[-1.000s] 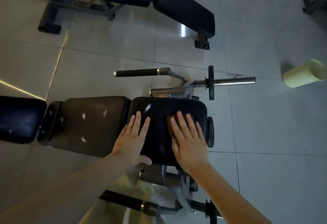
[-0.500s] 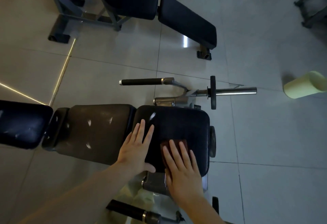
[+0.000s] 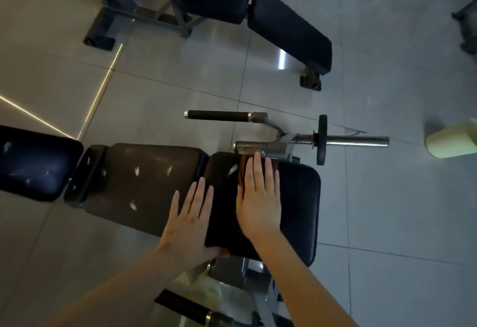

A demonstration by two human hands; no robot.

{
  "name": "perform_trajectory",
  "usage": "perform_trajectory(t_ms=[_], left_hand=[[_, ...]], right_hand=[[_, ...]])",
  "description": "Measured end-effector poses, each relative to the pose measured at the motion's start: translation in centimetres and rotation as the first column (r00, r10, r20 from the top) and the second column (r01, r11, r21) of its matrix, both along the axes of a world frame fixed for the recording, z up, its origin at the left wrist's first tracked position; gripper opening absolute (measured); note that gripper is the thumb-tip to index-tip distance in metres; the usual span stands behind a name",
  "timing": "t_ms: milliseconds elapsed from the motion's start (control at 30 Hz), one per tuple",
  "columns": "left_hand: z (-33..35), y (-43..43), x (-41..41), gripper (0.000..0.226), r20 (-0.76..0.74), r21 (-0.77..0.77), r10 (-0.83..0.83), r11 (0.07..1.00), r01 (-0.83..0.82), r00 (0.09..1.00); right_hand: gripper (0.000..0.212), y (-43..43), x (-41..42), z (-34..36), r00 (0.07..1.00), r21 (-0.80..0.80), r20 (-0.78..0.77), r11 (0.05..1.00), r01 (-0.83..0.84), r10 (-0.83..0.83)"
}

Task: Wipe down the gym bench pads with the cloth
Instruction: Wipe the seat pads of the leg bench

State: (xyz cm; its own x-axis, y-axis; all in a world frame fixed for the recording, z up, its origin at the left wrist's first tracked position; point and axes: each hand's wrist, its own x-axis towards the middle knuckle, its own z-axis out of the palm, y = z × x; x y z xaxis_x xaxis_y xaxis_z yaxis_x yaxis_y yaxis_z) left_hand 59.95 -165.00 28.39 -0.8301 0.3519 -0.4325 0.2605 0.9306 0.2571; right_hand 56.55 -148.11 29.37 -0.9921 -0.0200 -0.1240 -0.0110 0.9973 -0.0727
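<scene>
A gym bench runs across the lower middle of the view. Its black end pad [image 3: 296,205] lies on the right, a worn brown pad [image 3: 144,184] sits beside it, and a dark blue pad [image 3: 36,164] is at the far left. My right hand [image 3: 259,197] lies flat with straight fingers on a dark reddish-brown cloth [image 3: 242,169], pressing it onto the far part of the black pad. Most of the cloth is hidden under the hand. My left hand [image 3: 191,220] rests flat across the seam between the brown and black pads, thumb at the near edge.
A handle bar [image 3: 219,115] and a steel plate-loading peg [image 3: 356,141] stick out behind the black pad. Another bench [image 3: 286,27] stands further back. A pale green cylinder [image 3: 451,142] lies on the tiled floor at the right. More handles are below the pad [image 3: 185,306].
My right hand has slid the cloth from the near edge of the black pad to its far edge. The left hand has stayed on the pad seam.
</scene>
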Motion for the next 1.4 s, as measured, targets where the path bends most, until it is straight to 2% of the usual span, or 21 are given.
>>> perform_trajectory(t_ms=[133, 233, 333, 433, 533, 600, 767, 867, 933, 1033, 1100, 1200, 1300, 1400], left_hand=[[-0.1, -1.0, -1.7, 0.149, 0.032, 0.044, -0.106, 0.994, 0.104, 0.994], [-0.2, -1.0, -2.5, 0.158, 0.082, 0.019, -0.136, 0.991, 0.134, 0.987], [-0.6, -0.9, -2.2, 0.159, 0.060, 0.058, -0.110, 0.993, 0.107, 0.992], [-1.5, -1.3, -1.8, 0.151, -0.022, 0.120, -0.081, 0.989, 0.083, 0.996], [-1.4, -1.4, -1.6, 0.147, -0.073, 0.070, -0.082, 0.994, 0.087, 0.994], [-0.8, -1.4, -1.2, 0.151, -0.029, 0.038, -0.065, 0.997, 0.066, 0.997], [-0.3, -1.7, -0.9, 0.149, 0.082, -0.049, -0.035, 0.998, 0.039, 0.996], [-0.6, -2.1, -1.6, 0.154, 0.076, -0.047, -0.067, 0.996, 0.071, 0.995], [-1.1, -2.1, -1.9, 0.157, 0.060, -0.027, -0.107, 0.994, 0.109, 0.992], [-2.3, -2.4, -1.6, 0.159, 0.028, 0.095, -0.079, 0.993, 0.076, 0.996], [-3.0, -2.6, -1.3, 0.161, -0.010, 0.162, -0.059, 0.985, 0.059, 0.998], [-3.8, -2.6, -1.0, 0.161, -0.057, 0.167, -0.059, 0.984, 0.068, 0.997], [-4.3, -2.6, -1.0, 0.159, -0.074, 0.162, -0.057, 0.984, 0.068, 0.996], [-3.8, -2.8, -1.0, 0.159, -0.058, 0.153, -0.064, 0.986, 0.072, 0.996]], right_hand=[[0.061, 2.2, 9.1, 0.7, 0.992, 0.049, 0.055, 0.991, -0.121, 0.118], [0.060, 3.9, 11.0, 1.4, 0.975, 0.098, 0.122, 0.976, -0.197, 0.185], [0.062, 3.4, 7.8, 1.3, 0.960, 0.084, 0.142, 0.963, -0.255, 0.241], [0.063, 0.8, 2.4, 0.5, 0.972, 0.099, 0.118, 0.972, -0.215, 0.203], [0.064, -2.3, -2.8, -0.2, 0.978, 0.097, 0.140, 0.981, -0.169, 0.154], [0.067, -3.5, -5.0, -0.2, 0.970, 0.081, 0.199, 0.984, -0.159, 0.141], [0.064, -2.3, -3.3, 1.2, 0.940, 0.044, 0.261, 0.970, -0.238, 0.219], [0.061, 1.1, 1.5, 1.7, 0.948, 0.085, 0.189, 0.958, -0.274, 0.254], [0.062, 3.5, 4.4, 2.0, 0.944, 0.117, 0.198, 0.950, -0.290, 0.264], [0.062, 5.6, 5.8, 2.3, 0.925, 0.138, 0.253, 0.936, -0.323, 0.282], [0.062, 4.9, 4.1, 1.9, 0.902, 0.141, 0.268, 0.912, -0.385, 0.339], [0.062, 1.1, -1.3, 0.6, 0.868, 0.111, 0.255, 0.879, -0.464, 0.427], [0.062, -3.5, -6.0, -0.6, 0.889, 0.097, 0.219, 0.898, -0.430, 0.402], [0.061, -4.8, -7.3, -0.7, 0.896, 0.090, 0.220, 0.906, -0.413, 0.386]])
